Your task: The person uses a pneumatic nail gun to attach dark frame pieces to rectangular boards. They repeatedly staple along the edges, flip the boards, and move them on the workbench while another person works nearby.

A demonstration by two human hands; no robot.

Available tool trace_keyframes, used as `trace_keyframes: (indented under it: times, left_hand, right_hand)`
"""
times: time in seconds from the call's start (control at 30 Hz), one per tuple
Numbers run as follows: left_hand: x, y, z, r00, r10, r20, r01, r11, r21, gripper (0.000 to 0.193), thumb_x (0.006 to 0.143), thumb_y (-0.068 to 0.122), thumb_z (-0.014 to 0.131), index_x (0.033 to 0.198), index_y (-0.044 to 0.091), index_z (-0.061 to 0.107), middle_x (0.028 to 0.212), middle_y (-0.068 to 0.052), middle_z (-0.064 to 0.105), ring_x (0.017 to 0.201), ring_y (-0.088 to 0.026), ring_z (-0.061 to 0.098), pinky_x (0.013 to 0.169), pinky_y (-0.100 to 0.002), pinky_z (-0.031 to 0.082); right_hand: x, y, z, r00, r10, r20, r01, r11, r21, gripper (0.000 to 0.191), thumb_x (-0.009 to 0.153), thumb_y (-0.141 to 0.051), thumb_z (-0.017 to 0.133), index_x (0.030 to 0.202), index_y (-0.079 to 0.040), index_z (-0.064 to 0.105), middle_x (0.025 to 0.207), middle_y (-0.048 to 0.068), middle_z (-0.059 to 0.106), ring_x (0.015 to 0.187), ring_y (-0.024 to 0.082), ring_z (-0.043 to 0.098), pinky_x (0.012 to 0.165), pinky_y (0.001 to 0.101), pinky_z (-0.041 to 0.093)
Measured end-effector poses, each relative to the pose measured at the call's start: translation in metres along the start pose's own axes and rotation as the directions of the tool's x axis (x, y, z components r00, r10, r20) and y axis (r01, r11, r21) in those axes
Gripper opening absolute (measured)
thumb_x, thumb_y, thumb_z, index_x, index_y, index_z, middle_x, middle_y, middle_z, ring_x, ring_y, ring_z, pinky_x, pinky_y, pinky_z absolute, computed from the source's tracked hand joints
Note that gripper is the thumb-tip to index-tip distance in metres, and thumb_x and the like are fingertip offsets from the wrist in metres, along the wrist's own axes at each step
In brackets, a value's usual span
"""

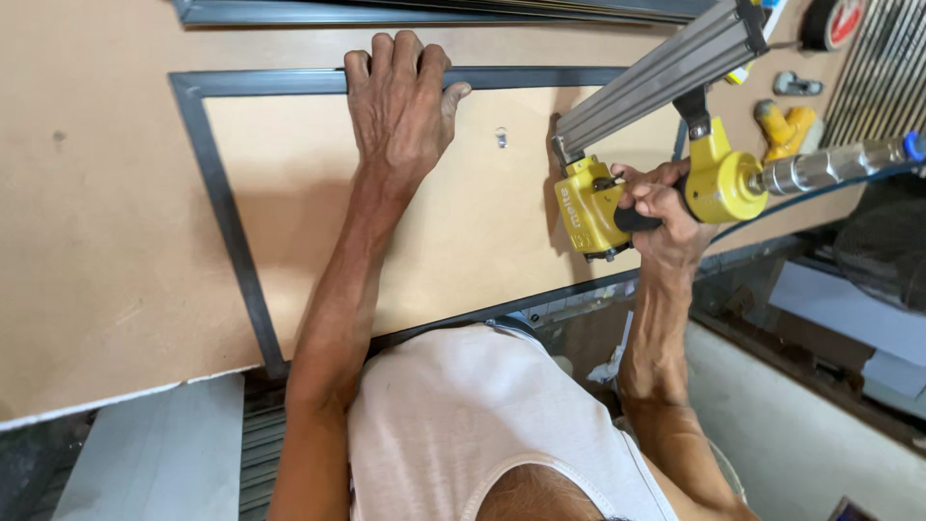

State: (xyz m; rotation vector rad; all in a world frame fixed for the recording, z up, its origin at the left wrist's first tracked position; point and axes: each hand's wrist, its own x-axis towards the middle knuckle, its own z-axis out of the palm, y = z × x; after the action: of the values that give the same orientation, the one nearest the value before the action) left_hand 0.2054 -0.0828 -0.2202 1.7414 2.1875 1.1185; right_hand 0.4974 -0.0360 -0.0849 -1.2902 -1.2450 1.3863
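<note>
A dark grey picture frame (220,193) lies face down on the tan workbench (87,251), with a tan backing board (453,222) set inside it. My left hand (400,101) presses flat on the frame's far rail, fingers spread over its edge. My right hand (659,214) grips the handle of a yellow pneumatic nail gun (590,205). The gun's nose points down at the backing board near the frame's right side. Its long grey magazine (666,72) slants up to the right. A small metal hanger (501,137) sits on the board between my hands.
A metal air fitting and blue hose (830,169) run right from the gun. A second yellow tool (786,125), a small metal clip (797,85) and a tape roll (828,21) lie at the far right. More dark frame strips (386,10) lie along the top.
</note>
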Motion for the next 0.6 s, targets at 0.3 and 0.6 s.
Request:
trace_keyframes:
  times: [0.3,0.6]
  left_hand:
    - [-0.03,-0.063,-0.06,0.998,-0.014,-0.059,0.019,0.996,0.087,0.031,0.092,0.031,0.085,0.104,0.006,0.073,0.109,-0.009,0.057,0.107,-0.027,0.049,0.103,-0.048,0.033]
    - [-0.027,-0.074,-0.054,0.999,0.004,-0.05,-0.005,1.0,-0.028,0.043,0.089,0.026,0.085,0.116,-0.003,0.067,0.113,-0.012,0.068,0.11,-0.027,0.06,0.091,-0.05,0.038]
  right_hand:
    - [-0.015,0.016,0.084,0.976,0.057,0.212,-0.075,0.994,0.076,0.027,0.075,0.008,0.056,0.101,0.0,0.054,0.078,0.011,0.056,0.068,0.029,0.062,0.11,0.0667,0.054]
    - [-0.017,0.01,0.123,0.952,0.082,0.296,-0.12,0.986,0.112,0.033,0.078,0.011,0.058,0.107,-0.003,0.054,0.081,0.013,0.061,0.067,0.029,0.063,0.11,0.065,0.05]
